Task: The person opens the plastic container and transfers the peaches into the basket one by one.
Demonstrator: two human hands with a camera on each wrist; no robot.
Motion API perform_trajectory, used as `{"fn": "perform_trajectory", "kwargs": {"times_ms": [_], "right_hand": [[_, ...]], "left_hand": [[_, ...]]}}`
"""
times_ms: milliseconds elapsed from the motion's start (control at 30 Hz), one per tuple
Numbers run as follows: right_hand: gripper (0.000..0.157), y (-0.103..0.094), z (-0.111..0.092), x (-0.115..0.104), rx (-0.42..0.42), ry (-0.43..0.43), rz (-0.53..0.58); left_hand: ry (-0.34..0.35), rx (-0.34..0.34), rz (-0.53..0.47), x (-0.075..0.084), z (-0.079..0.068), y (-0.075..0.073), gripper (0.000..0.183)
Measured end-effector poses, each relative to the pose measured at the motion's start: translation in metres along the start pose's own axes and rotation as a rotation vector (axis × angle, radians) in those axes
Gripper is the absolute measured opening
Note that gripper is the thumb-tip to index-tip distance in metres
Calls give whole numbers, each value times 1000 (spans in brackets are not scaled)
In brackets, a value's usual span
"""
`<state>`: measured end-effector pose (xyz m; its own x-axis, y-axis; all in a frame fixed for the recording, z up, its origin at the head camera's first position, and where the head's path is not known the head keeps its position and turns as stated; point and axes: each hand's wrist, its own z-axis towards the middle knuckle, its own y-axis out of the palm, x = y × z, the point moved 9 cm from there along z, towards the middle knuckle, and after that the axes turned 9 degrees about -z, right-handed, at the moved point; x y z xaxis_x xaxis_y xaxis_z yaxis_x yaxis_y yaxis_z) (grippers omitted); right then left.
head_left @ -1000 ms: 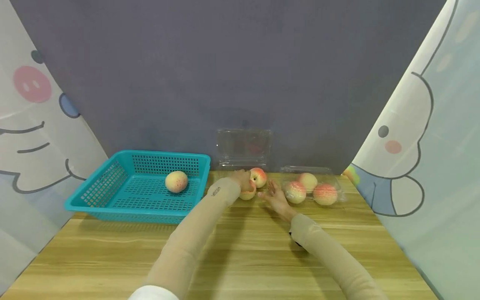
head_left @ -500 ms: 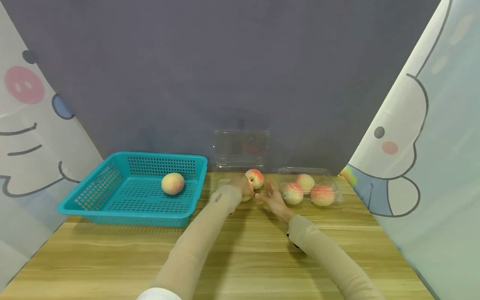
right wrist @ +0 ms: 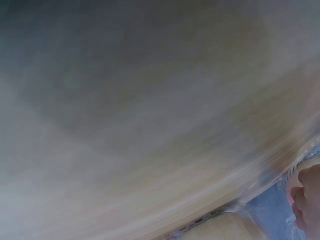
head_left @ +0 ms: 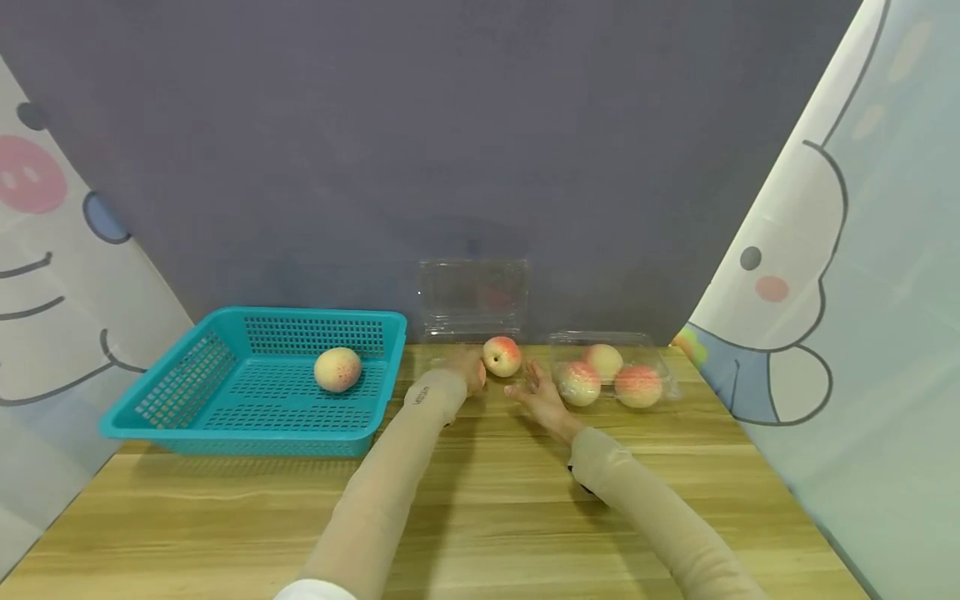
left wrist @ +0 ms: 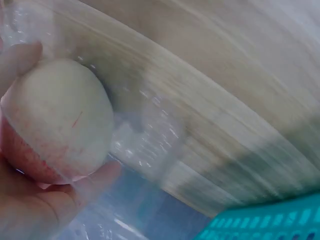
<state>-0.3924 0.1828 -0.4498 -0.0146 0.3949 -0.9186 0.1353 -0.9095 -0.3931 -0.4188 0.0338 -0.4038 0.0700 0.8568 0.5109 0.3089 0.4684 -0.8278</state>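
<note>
Wooden table point(head_left: 495, 525), peach point(left wrist: 65, 117) between fingers point(left wrist: 21, 61) of the left hand point(head_left: 465, 367).

The left arm point(head_left: 386, 483) and right arm point(head_left: 651, 507) reach forward; left grip point(head_left: 467, 368) curled; right grip point(head_left: 546, 403) with thumb point(head_left: 516, 392) and fingers point(head_left: 535, 374) apart.

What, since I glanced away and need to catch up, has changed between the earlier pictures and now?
The left hand, still gripping its peach, has moved slightly left at the open box. Nothing was visibly let go. The right hand, the other peaches and the basket stayed about where they were; the head view swung a little, sliding the scene left.
</note>
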Motion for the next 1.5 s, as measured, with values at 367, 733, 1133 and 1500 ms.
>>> {"fn": "perform_trajectory", "kwargs": {"times_ms": [367,733,1133,1500], "right_hand": [[87,-2,2,-3,9,-15,-27],[86,-2,0,-1,25,-20,-13],[85,-1,-4,1,33,-6,-17],[89,-2,-9,-14,-34,19,-5]], "left_hand": [[99,38,210,-2,31,2,77],[156,94,264,0,28,-1,71],[198,116,270,3,25,-4,77],[227,134,288,12,19,-21,81]]}}
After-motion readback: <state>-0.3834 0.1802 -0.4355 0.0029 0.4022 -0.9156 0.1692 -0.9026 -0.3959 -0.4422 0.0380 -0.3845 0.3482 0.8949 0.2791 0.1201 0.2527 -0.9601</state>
